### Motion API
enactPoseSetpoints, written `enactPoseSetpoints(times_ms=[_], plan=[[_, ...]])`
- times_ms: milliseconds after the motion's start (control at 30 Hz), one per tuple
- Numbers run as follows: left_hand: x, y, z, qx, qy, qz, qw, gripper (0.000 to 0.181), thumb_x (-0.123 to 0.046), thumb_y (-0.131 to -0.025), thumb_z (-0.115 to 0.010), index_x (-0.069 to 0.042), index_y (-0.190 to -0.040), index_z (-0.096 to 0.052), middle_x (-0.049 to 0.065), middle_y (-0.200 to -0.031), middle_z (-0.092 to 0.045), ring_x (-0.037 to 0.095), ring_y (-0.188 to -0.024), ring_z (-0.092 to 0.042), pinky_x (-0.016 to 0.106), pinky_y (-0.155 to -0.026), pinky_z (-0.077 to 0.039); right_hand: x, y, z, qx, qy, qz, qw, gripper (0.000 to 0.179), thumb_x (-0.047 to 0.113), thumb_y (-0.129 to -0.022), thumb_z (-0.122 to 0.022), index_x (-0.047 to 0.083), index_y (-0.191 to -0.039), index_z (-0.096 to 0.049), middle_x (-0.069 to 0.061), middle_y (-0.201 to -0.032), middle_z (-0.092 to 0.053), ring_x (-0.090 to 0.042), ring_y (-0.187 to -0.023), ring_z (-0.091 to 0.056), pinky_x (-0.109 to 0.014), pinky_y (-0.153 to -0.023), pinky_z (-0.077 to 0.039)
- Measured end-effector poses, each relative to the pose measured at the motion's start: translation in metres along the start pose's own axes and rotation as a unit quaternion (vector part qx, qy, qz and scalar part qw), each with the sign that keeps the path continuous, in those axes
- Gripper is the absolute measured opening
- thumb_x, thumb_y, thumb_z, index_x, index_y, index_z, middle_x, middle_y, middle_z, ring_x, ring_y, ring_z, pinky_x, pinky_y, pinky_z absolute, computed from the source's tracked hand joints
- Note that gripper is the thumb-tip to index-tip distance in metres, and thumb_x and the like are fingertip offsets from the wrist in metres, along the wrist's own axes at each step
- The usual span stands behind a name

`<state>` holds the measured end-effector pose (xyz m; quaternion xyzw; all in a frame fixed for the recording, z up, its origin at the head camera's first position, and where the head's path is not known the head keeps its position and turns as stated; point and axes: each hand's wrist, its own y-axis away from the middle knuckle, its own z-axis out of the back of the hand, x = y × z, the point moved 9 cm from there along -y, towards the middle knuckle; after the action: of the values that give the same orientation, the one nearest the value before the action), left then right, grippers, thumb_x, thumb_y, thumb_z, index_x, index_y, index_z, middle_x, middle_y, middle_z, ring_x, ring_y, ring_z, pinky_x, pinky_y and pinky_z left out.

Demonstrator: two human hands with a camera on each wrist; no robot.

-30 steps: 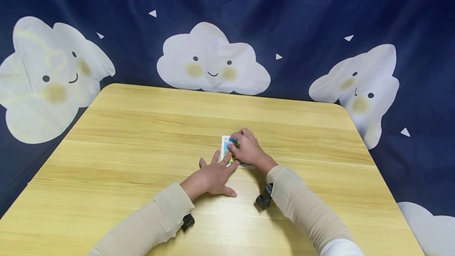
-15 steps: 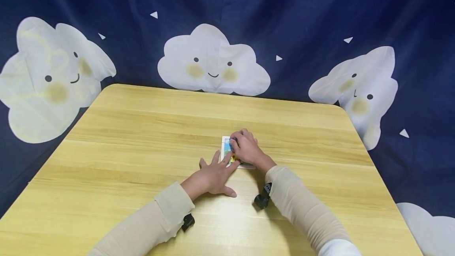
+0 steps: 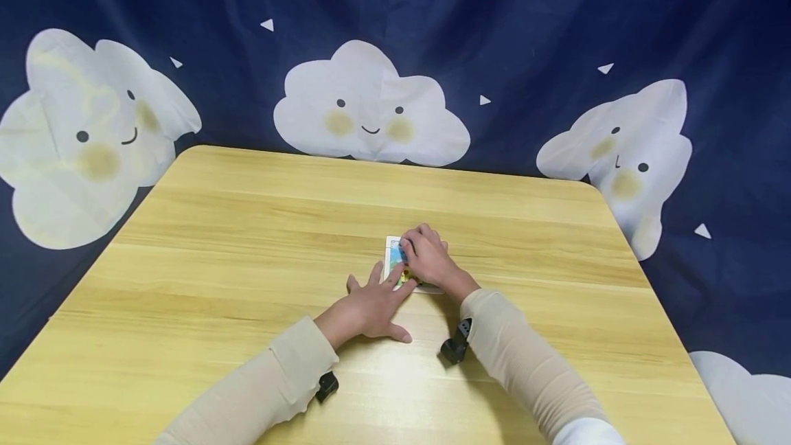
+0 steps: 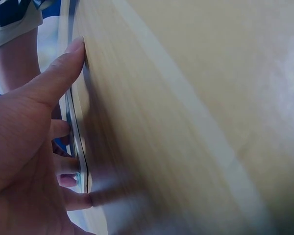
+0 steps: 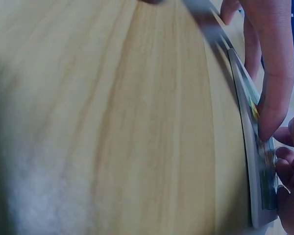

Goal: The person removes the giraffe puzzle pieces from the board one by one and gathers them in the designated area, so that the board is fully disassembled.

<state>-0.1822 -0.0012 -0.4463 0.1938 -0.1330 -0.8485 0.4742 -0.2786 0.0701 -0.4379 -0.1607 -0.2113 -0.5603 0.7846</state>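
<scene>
A small white-rimmed picture board [image 3: 388,256] with a blue, green and yellow print lies flat on the table, mostly covered by both hands. My left hand [image 3: 373,307] is spread out, its index and middle fingers resting on the board's near part and its thumb out on the tabletop. Over the board's right side, the bent fingers and thumb of my right hand [image 3: 430,257] pinch a small dark blue piece [image 3: 404,253], largely hidden under them. The right wrist view catches the thin board [image 5: 252,161] nearly edge-on, with left-hand fingers pressing on its face.
The wood-grain table [image 3: 247,225] has rounded far corners. Behind it hangs a navy cloth [image 3: 525,33] printed with smiling clouds. Dark cameras [image 3: 454,345] sit below both sleeve cuffs.
My right fingers and thumb have turned slightly over the board, and less of the dark blue piece shows. The left hand and the board have stayed in place.
</scene>
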Motion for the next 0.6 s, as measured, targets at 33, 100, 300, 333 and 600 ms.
enactPoseSetpoints(times_ms=[33,100,300,333,600], plan=[[0.0001,-0.0001,0.0002,0.000,-0.001,0.000,1.0000,0.095,-0.070,-0.075,-0.058,-0.028,-0.151,-0.021,0.006,-0.160,-0.004,0.044,-0.142,-0.010,0.075,-0.091,-0.027,0.0000,-0.0001,0.0001,-0.001,0.000,0.000,1.0000,0.023,0.023,-0.100,-0.043,0.012,-0.102,-0.064,-0.006,-0.107,-0.053,-0.026,-0.101,-0.049,-0.045,-0.079,-0.036],[0.0003,-0.0008,0.0000,0.001,-0.002,0.000,1.0000,0.095,-0.070,-0.075,-0.058,-0.028,-0.151,-0.020,0.006,-0.160,-0.004,0.044,-0.142,-0.010,0.076,-0.091,-0.027,-0.0002,-0.0001,0.0003,-0.003,0.000,0.001,1.0000,0.024,0.023,-0.100,-0.044,0.012,-0.106,-0.064,-0.005,-0.107,-0.054,-0.026,-0.100,-0.050,-0.044,-0.078,-0.036],[0.0015,0.0000,-0.0005,-0.002,0.004,-0.002,1.0000,0.096,-0.070,-0.075,-0.058,-0.028,-0.151,-0.020,0.006,-0.160,-0.003,0.044,-0.142,-0.010,0.076,-0.090,-0.026,0.0020,0.0017,0.0013,-0.013,0.000,0.016,0.9998,0.026,0.022,-0.099,-0.044,0.011,-0.110,-0.065,-0.005,-0.109,-0.055,-0.026,-0.102,-0.051,-0.043,-0.078,-0.037],[0.0014,0.0003,-0.0002,-0.004,0.005,-0.002,1.0000,0.096,-0.070,-0.075,-0.059,-0.028,-0.151,-0.020,0.006,-0.160,-0.004,0.045,-0.141,-0.010,0.076,-0.090,-0.026,0.0024,0.0022,0.0018,-0.016,-0.001,0.020,0.9997,0.026,0.021,-0.099,-0.045,0.010,-0.110,-0.066,-0.005,-0.109,-0.056,-0.026,-0.102,-0.052,-0.043,-0.078,-0.037],[0.0011,0.0012,-0.0001,-0.005,0.007,-0.003,1.0000,0.096,-0.069,-0.075,-0.059,-0.028,-0.152,-0.019,0.006,-0.160,-0.003,0.044,-0.142,-0.009,0.076,-0.091,-0.026,0.0031,0.0034,0.0009,-0.010,0.038,0.046,0.9982,0.025,0.018,-0.093,-0.053,0.011,-0.113,-0.066,-0.005,-0.111,-0.055,-0.026,-0.103,-0.053,-0.043,-0.077,-0.041]])
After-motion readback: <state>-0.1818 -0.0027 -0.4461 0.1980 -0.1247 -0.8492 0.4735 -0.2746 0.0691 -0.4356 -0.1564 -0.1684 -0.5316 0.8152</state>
